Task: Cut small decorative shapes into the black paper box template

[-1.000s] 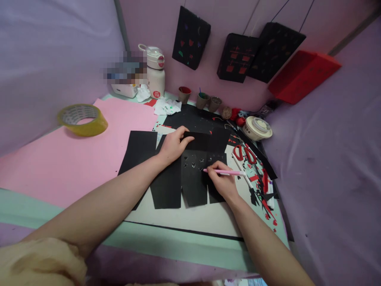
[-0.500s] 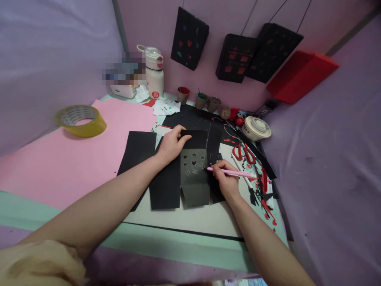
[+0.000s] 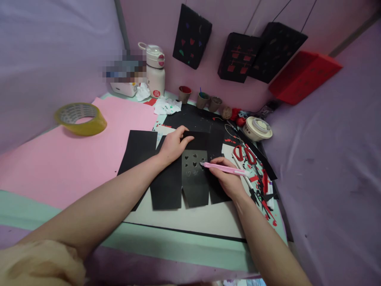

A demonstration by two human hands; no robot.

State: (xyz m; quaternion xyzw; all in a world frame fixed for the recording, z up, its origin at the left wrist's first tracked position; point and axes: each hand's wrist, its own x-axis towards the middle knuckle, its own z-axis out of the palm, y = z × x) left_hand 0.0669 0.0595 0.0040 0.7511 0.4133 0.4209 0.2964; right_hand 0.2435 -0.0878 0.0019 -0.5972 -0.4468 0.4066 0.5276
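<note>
A black card sheet (image 3: 195, 190) with several panels and fold lines lies flat on a white board (image 3: 190, 223). Its middle panel carries small cut-out hearts and stars, plus outlines drawn in a pale line. My left hand (image 3: 174, 145) presses the sheet near its top edge, fingers curled and thumb stretched to the right. In my right hand (image 3: 228, 178) is a slim pink craft knife (image 3: 228, 168), gripped like a pen. The knife's pale tip points left, at the panel's right-hand column of shapes; whether it touches the card I cannot tell.
Pink paper (image 3: 119, 139) with a tape roll (image 3: 80, 119) spreads at left. Red-handled scissors (image 3: 250, 155) lie among paper scraps at right. Behind stand a white bottle (image 3: 156, 79), small paint cups (image 3: 203, 100) and a round container (image 3: 257, 128). Black and red boxes (image 3: 306, 77) hang above.
The craft knife's tip has shifted slightly up and left over the panel, and its shaft has turned in my right hand. My left hand keeps its place on the card.
</note>
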